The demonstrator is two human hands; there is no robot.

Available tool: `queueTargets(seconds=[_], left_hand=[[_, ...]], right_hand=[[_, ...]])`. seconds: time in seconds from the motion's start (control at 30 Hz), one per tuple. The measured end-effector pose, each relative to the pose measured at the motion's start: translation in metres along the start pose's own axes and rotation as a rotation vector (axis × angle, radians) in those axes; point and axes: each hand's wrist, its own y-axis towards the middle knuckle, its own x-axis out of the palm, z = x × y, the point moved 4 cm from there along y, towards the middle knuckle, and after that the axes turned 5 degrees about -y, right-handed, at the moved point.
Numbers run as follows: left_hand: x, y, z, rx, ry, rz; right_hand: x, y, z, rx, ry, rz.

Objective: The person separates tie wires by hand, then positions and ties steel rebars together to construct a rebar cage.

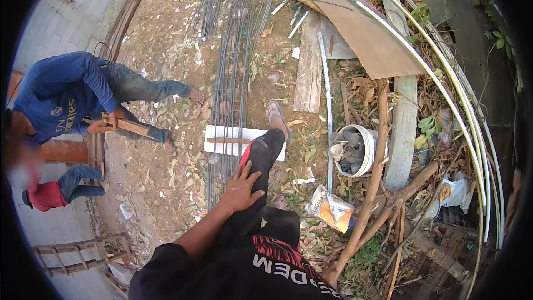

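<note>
My left hand [241, 189] lies with fingers spread on the knee of my dark trousers [270, 147], holding nothing. At the bottom edge, a small part of what looks like my right hand [331, 276] is beside the lower end of a wooden branch [363, 211]; its fingers are hidden. Long thin steel bars [230, 78] run along the ground ahead of me. Under them is a white board [215, 135], with a brown wooden strip [229, 140] across it. My sandalled foot [276, 118] stands by the board.
At left, a person in blue [69, 94] holds a wooden piece [132, 128]; another in red [53, 197] is behind. On the right are a white bucket [366, 153] with dark contents, a printed bag [329, 211], a bent brown sheet [372, 39] and long pale pipes [466, 100].
</note>
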Motion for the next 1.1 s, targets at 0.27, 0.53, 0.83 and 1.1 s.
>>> queueTargets(seconds=[0.27, 0.53, 0.83, 1.1], left_hand=[[0.007, 0.147, -0.09, -0.142, 0.091, -0.362], [-0.1, 0.313, -0.143, -0.288, -0.105, -0.46], [-0.15, 0.399, -0.207, -0.396, -0.38, -0.474], [-0.197, 0.462, -0.235, -0.467, -0.789, -0.265]], right_hand=[[0.018, 0.045, -0.18, -0.172, 0.272, -0.151], [-0.067, 0.053, -0.55, -0.297, 0.356, -0.516], [-0.129, 0.027, -0.834, -0.55, 0.352, -0.423], [-0.159, 0.062, -0.948, -0.585, 0.172, -0.343]])
